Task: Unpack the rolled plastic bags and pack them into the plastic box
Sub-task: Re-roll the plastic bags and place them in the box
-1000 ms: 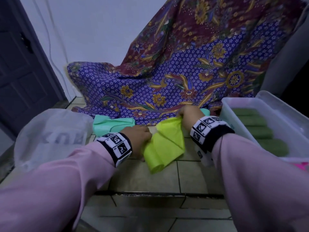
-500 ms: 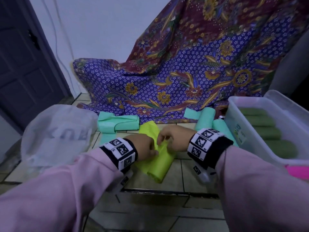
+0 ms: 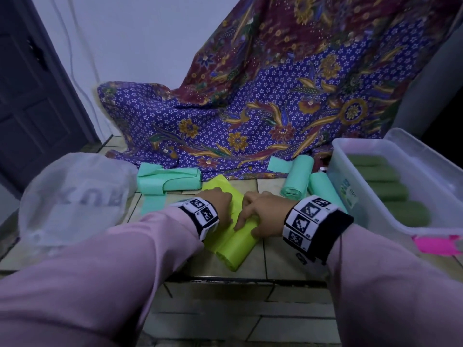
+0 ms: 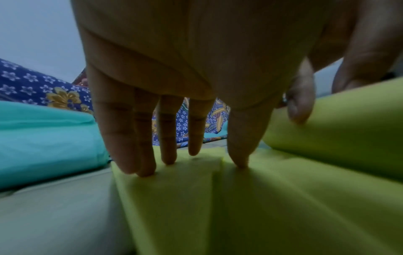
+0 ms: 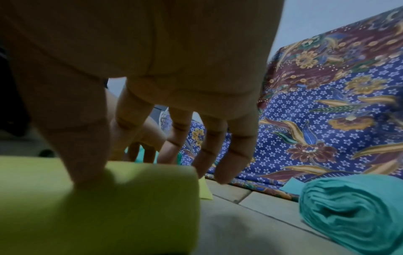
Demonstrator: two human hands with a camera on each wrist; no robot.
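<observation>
A yellow-green roll of bags (image 3: 236,249) lies on the tiled floor with its loose end (image 4: 240,207) spread flat toward the patterned cloth. My left hand (image 3: 220,209) presses that flat sheet down with straight fingers (image 4: 167,155). My right hand (image 3: 255,217) grips the roll (image 5: 109,207), thumb on the near side and fingers over the far side. Two teal rolls (image 3: 298,179) lie beside the clear plastic box (image 3: 338,186) at the right. Several dark green rolls (image 3: 383,191) lie inside the box.
Folded teal bags (image 3: 170,181) lie just beyond my left hand. A crumpled white plastic bag (image 3: 75,196) sits at the left. A patterned cloth (image 3: 275,108) drapes behind. Something pink (image 3: 436,244) lies by the box's near end. A dark door (image 3: 30,108) stands far left.
The yellow-green sheet, held up between both hands a second ago, has come down onto the tiles. My left hand now lies flat on it and my right hand has closed round the roll.
</observation>
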